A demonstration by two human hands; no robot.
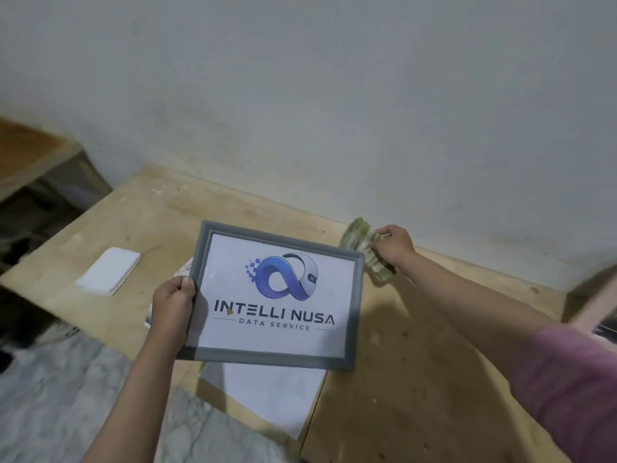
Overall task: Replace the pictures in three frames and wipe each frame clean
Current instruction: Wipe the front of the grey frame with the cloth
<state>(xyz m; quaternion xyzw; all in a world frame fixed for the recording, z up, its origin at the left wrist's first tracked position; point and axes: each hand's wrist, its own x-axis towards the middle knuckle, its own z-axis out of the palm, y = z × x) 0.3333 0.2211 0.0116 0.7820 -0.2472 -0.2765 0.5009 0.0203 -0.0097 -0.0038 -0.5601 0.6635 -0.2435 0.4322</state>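
Observation:
A grey picture frame is held above the wooden table, face up. It shows a white picture with a blue loop logo and the words "INTELLI NUSA DATA SERVICE". My left hand grips the frame's left edge, thumb on its front. My right hand is past the frame's upper right corner and holds a crumpled greenish cloth close to the table top near the wall.
A white sheet lies on the table under the frame, reaching over the front edge. A stack of white paper sits at the left. More printed paper peeks out behind my left hand. The wall runs close behind.

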